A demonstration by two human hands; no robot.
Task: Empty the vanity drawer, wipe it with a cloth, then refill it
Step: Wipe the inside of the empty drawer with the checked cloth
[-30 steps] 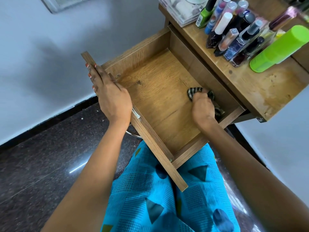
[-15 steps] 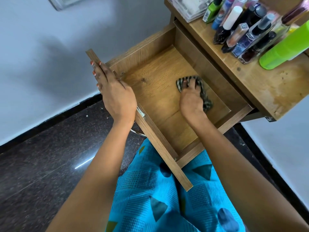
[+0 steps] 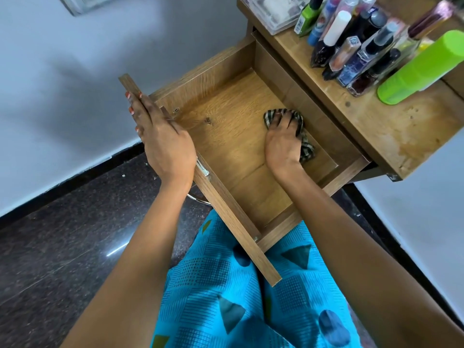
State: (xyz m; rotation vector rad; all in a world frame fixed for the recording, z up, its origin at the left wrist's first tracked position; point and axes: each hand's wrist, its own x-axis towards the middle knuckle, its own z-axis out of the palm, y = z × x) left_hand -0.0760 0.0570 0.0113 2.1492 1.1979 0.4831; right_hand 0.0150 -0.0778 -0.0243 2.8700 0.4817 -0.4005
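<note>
The wooden vanity drawer (image 3: 226, 126) is pulled out over my lap, and nothing but the cloth lies in it. My right hand (image 3: 281, 144) is inside, pressing a striped dark cloth (image 3: 307, 150) onto the drawer floor near the right wall with spread fingers. The cloth shows under and beside that hand. My left hand (image 3: 165, 144) grips the top edge of the drawer front (image 3: 226, 214) at its left end, fingers over the outside and thumb on the inner side.
The vanity top (image 3: 391, 136) at the right carries several cosmetic bottles (image 3: 351, 51), a lime green bottle (image 3: 421, 69) lying down and a clear plastic box (image 3: 273, 11). A metal handle (image 3: 202, 168) is on the drawer front. Dark stone floor (image 3: 62, 247) lies to the left.
My right hand slid the cloth from the drawer's right front corner toward the middle and farther in. My left hand stayed on the drawer front.
</note>
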